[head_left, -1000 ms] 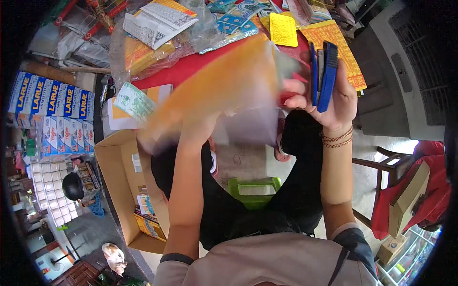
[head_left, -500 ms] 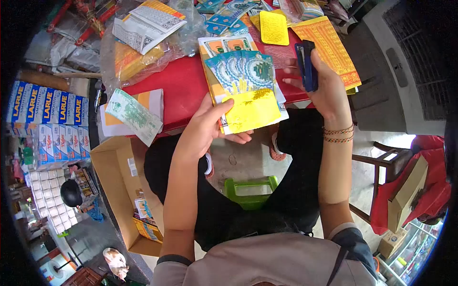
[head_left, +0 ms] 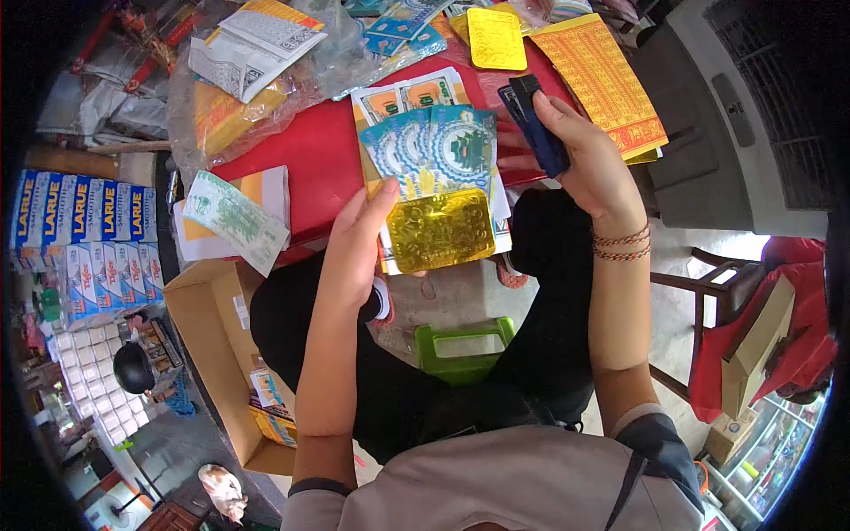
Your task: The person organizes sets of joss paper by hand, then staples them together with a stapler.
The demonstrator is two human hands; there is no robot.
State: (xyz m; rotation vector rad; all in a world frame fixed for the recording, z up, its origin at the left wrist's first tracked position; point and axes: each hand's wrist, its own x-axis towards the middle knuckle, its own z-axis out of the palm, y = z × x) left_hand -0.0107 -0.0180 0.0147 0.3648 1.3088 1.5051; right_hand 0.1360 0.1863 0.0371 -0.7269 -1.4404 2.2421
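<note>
My left hand [head_left: 354,243] grips a layered bundle of joss paper at its lower left edge, thumb on top. On the bundle lie a shiny gold card [head_left: 443,232], a fan of blue notes [head_left: 434,150] and, behind them, printed dollar-style notes [head_left: 409,99] on white and orange sheets. My right hand [head_left: 589,168] is closed round a dark blue stapler [head_left: 542,133], its black end pointing up and left. The stapler is close to the bundle's upper right side. Some right-hand fingers are partly hidden behind the stapler and the bundle.
On the red table [head_left: 310,146] are a paper stack with a green note [head_left: 235,217], plastic-wrapped papers [head_left: 235,115], another gold card [head_left: 496,40] and orange printed sheets [head_left: 602,84]. An open cardboard box [head_left: 204,310] stands at left. A green stool [head_left: 465,358] is between the legs.
The stapler has tilted from nearly upright to leaning left and come nearer the bundle. The gold card's shine has darkened as the bundle's angle changed. The whole view has shifted slightly.
</note>
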